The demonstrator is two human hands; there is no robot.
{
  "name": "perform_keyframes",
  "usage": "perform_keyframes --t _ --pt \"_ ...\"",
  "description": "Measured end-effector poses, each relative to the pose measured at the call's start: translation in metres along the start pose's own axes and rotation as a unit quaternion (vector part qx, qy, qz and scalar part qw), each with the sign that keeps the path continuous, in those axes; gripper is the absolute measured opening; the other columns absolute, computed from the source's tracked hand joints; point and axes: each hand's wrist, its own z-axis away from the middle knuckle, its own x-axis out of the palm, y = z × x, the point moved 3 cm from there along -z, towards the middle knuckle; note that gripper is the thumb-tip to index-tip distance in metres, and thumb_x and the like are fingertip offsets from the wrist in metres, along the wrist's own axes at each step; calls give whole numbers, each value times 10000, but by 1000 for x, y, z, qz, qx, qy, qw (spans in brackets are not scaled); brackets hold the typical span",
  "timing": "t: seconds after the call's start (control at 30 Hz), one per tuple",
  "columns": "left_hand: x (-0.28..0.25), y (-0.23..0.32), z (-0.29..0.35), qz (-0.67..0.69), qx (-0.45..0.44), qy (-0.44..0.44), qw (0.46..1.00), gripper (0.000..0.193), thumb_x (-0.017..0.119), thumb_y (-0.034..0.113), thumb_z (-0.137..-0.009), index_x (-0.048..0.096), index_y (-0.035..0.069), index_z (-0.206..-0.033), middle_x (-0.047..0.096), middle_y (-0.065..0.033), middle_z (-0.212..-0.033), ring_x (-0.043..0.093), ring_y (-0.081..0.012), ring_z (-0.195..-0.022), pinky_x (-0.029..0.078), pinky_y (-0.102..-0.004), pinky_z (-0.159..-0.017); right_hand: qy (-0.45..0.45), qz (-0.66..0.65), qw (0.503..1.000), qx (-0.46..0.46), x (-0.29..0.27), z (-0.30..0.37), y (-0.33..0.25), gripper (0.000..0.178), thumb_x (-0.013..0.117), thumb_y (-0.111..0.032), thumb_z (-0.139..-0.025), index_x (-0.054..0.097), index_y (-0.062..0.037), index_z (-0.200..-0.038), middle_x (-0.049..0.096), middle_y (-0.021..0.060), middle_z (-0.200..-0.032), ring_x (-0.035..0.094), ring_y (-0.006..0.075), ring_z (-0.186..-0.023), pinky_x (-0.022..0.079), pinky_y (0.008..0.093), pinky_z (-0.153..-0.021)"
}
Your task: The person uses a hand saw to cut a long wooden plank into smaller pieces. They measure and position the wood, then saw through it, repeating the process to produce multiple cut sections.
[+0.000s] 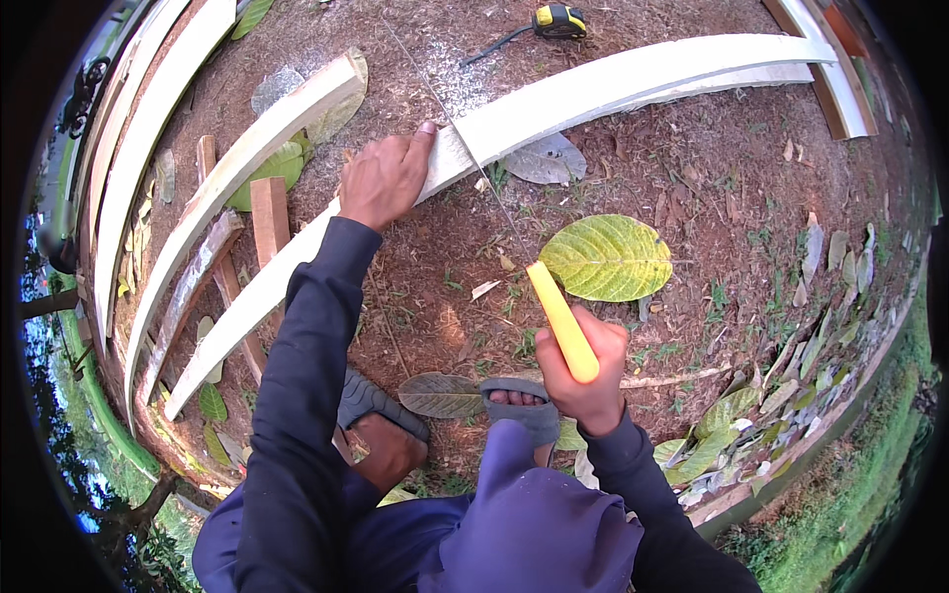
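Observation:
A long pale wooden plank [573, 89] runs across the view from the lower left to the upper right, bent by the lens. My left hand [386, 180] grips it near its middle, thumb along the top and fingers partly hidden. In my right hand [591, 371] is a handsaw [560, 321], held closed around its yellow handle. The saw's thin blade lies across the plank just right of my left hand and reaches beyond its far edge. Pale sawdust [457, 77] is scattered on the ground past the blade.
A black and yellow tape measure [560, 22] lies at the top. More planks [158, 119] and short wood pieces [269, 217] lie on the left. The plank's right end rests on a crosswise timber [838, 94]. A large yellow-green leaf [613, 259] and my sandaled feet [519, 407] are near the saw.

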Motion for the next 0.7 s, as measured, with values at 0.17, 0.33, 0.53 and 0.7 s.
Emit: perform_keyframes --t 0.17,0.33,0.53,0.7 --pt "7 -18 -3 -62 140 169 974 428 402 413 -1093 685 94 -1063 666 -182 -766 662 -418 -725 501 -588 -704 47 -43 998 12 18 -38 -6 150 696 -43 -845 587 -5 -748 514 66 -552 531 188 -460 407 331 -486" --pt "22 -27 -11 -164 153 168 960 318 420 344 -1090 636 109 -1086 641 -143 -760 662 -396 -749 478 -604 -651 15 3 1000 7 -23 46 -5 53 685 -12 -771 659 22 -803 532 76 -557 582 212 -455 434 336 -488" --pt "8 -26 -14 -108 186 208 954 293 434 310 -1079 630 96 -1038 645 -154 -759 672 -415 -772 499 -601 -663 41 -24 997 -55 37 -71 -9 155 675 -25 -842 569 -10 -729 527 62 -567 531 184 -442 398 333 -471" --pt "-11 -30 -27 -153 104 98 978 259 421 274 -1078 598 90 -1124 656 -174 -877 657 -424 -848 517 -570 -730 -43 -20 999 23 -21 35 -11 176 698 -35 -811 705 55 -962 692 117 -692 711 205 -576 561 316 -572"
